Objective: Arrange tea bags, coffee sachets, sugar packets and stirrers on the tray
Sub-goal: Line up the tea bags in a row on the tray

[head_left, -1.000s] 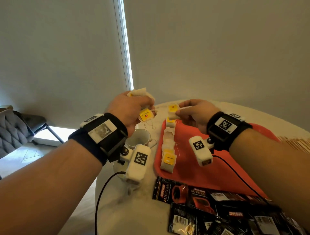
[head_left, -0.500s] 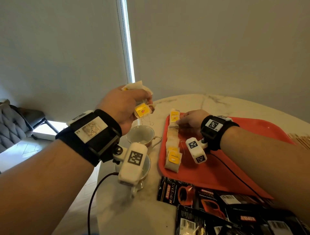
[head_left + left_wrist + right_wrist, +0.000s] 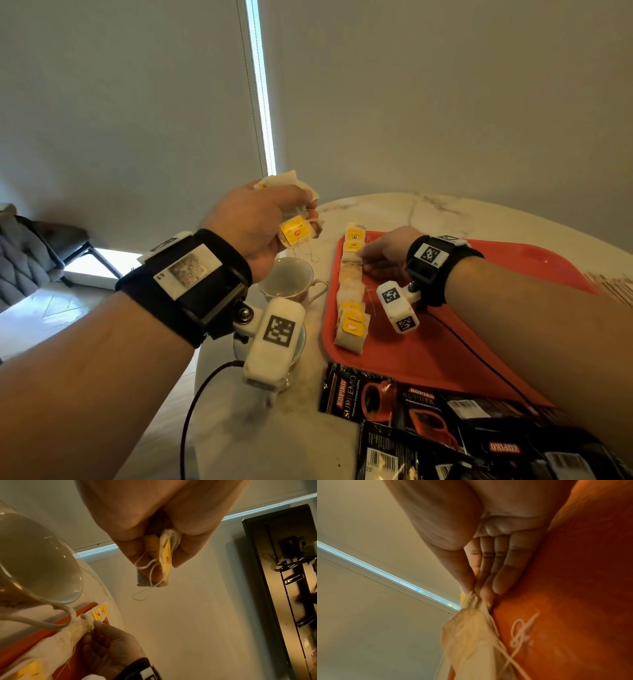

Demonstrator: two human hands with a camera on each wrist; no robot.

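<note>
My left hand is raised above the cup and grips a bundle of tea bags with yellow tags and loose strings; the left wrist view shows the tea bag bundle pinched between thumb and fingers. A row of tea bags lies along the left edge of the red tray. My right hand is down at the far part of that row. In the right wrist view its thumb and fingertips pinch the edge of one tea bag on the tray.
A white cup stands left of the tray, with a saucer nearer me under the wrist camera. Several black coffee sachets lie at the table's near edge. Pale wooden sticks show at the far right. A grey chair stands left.
My right hand has come down from the air with a tea bag onto the far end of the row on the tray. The left hand stays raised with its bundle.
</note>
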